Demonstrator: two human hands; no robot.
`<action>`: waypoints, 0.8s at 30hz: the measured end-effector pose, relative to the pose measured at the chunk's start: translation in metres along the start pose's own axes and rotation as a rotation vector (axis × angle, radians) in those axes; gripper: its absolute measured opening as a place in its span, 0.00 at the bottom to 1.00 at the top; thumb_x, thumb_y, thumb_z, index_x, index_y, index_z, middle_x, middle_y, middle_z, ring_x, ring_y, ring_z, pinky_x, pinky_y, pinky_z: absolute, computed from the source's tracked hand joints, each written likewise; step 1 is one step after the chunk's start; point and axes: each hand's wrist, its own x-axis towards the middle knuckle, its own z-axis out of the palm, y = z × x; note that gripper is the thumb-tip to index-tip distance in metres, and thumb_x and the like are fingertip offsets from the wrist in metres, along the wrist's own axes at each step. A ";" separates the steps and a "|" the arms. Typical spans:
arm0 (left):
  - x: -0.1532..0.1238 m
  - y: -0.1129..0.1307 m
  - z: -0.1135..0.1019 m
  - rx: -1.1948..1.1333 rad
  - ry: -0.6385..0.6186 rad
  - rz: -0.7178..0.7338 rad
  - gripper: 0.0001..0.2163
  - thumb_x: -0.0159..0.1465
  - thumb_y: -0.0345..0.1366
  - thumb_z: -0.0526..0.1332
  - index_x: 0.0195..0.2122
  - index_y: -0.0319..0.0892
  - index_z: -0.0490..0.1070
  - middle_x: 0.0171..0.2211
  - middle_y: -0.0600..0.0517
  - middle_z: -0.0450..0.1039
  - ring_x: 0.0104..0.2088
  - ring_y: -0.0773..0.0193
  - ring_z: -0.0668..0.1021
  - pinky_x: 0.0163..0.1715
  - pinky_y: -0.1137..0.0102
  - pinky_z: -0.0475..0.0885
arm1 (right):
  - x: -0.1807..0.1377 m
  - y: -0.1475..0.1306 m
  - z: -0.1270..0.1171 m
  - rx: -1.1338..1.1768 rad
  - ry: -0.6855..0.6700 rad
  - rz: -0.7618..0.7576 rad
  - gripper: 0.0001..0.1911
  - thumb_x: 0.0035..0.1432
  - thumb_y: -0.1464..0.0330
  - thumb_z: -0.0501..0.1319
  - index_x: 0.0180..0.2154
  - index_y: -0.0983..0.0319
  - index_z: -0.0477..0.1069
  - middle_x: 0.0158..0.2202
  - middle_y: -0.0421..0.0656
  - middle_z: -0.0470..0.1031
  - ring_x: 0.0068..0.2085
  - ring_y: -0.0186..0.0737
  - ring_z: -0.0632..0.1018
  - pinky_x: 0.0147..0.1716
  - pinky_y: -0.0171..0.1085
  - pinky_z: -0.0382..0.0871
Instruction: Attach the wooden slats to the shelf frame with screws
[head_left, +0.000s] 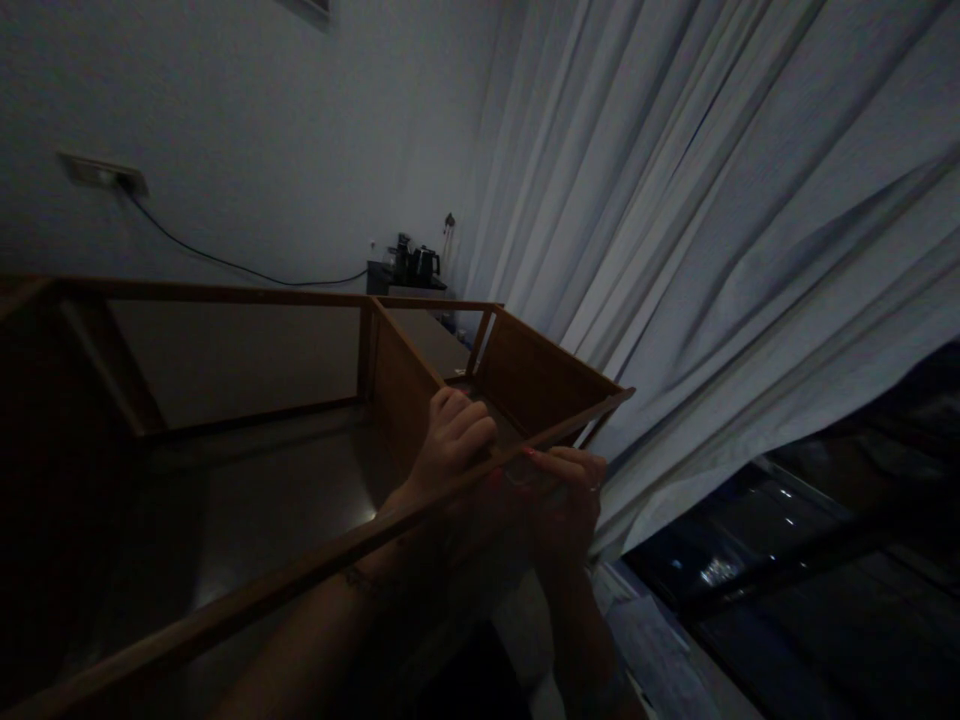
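A brown wooden frame with panels, like an open cabinet or shelf unit, stretches across the view, with a long front rail [300, 570] running diagonally. My left hand [459, 432] is inside the frame, behind this rail, at the near end of a wooden divider panel [397, 385]. Its fingers are curled; what they hold, if anything, is hidden. On the outer side of the rail, my right hand [566, 490] has its red-nailed fingertips together against the wood. Whether something small is pinched there is too dark to tell.
A long white curtain [675, 250] hangs close on the right, beside dark glass. Beyond the frame, a black coffee maker [405, 258] and a kettle [426, 264] stand on a small cabinet. A cable [240, 268] runs from a wall socket [101, 172].
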 end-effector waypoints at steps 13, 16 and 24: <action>0.001 0.004 -0.005 -0.016 0.008 0.004 0.23 0.66 0.53 0.39 0.26 0.44 0.61 0.25 0.50 0.61 0.34 0.58 0.64 0.43 0.54 0.58 | -0.010 -0.021 0.001 0.126 -0.064 0.229 0.11 0.59 0.63 0.62 0.26 0.58 0.67 0.31 0.38 0.68 0.35 0.38 0.70 0.35 0.39 0.63; 0.001 0.005 -0.006 -0.015 0.005 -0.001 0.22 0.66 0.52 0.38 0.25 0.45 0.60 0.25 0.50 0.61 0.34 0.58 0.64 0.43 0.54 0.59 | -0.008 -0.034 0.002 0.146 -0.119 0.275 0.17 0.63 0.63 0.57 0.22 0.59 0.64 0.24 0.37 0.64 0.31 0.36 0.68 0.33 0.37 0.61; 0.001 0.005 -0.005 -0.010 0.007 -0.015 0.23 0.65 0.54 0.38 0.26 0.45 0.60 0.25 0.50 0.60 0.33 0.58 0.63 0.44 0.53 0.58 | -0.002 -0.051 0.006 0.416 -0.246 0.493 0.20 0.67 0.61 0.51 0.24 0.60 0.66 0.22 0.36 0.66 0.27 0.33 0.68 0.27 0.34 0.61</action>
